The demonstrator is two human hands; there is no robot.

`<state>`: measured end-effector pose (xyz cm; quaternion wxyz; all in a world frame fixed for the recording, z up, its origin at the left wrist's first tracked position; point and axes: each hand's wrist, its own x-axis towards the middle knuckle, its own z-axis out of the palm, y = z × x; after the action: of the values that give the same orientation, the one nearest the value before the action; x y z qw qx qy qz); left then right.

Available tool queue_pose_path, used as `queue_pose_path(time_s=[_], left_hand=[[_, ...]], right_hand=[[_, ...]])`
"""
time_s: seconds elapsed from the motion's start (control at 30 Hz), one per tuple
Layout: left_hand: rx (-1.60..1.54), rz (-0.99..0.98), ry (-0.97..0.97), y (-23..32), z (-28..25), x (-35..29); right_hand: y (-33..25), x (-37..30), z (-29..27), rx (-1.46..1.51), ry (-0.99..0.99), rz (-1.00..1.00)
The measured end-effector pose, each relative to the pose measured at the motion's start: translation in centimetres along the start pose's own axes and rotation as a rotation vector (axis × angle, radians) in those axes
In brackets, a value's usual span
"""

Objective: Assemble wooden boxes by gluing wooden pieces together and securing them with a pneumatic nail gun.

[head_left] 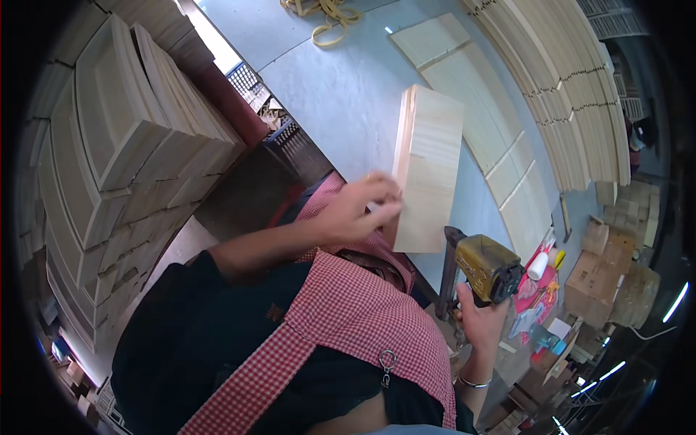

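In my right hand (482, 319) is a yellow and black nail gun (487, 264), its dark nose by the near right corner of a pale wooden box (433, 170). This box lies on the grey-blue table, one long plywood face up and a narrow edge along its left side. My left hand (366, 209) is at the box's near left edge with its fingers bent. Motion blurs those fingers, and a small whitish patch shows between thumb and finger. Whether that patch is a held piece or the background is unclear.
Flat wooden panels (482, 109) lie on the table (326, 87) beyond the box. Tall stacks of wooden panels (119, 138) stand at left, more stacked boards (558, 80) at far right. Yellow straps (330, 18) lie at the back. Cartons (602, 264) and a white bottle (538, 266) are at right.
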<state>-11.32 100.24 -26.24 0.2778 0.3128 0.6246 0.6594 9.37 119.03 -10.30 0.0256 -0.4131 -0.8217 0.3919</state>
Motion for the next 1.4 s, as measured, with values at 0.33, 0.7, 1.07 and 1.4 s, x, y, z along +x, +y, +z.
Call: queue_pose_path(time_s=[0.33, 0.7, 1.07, 1.4], left_hand=[[0.538, 0.076, 0.258, -1.8, -5.3, 17.3], [0.525, -0.026, 0.647, -5.9, -12.9, 13.6], [0.448, -0.066, 0.723, -1.8, -13.2, 13.1], [0.428, 0.028, 0.767, -1.8, -11.6, 12.8]], right_hand=[[0.0, -3.2, -1.6, -0.017, -0.036, 0.167], [-2.6, 2.0, 2.4, 0.136, -0.122, 0.050], [-2.6, 3.5, 1.2, -0.192, -0.168, -0.169], [-7.8, 2.6, 1.7, -0.231, -0.187, 0.040]])
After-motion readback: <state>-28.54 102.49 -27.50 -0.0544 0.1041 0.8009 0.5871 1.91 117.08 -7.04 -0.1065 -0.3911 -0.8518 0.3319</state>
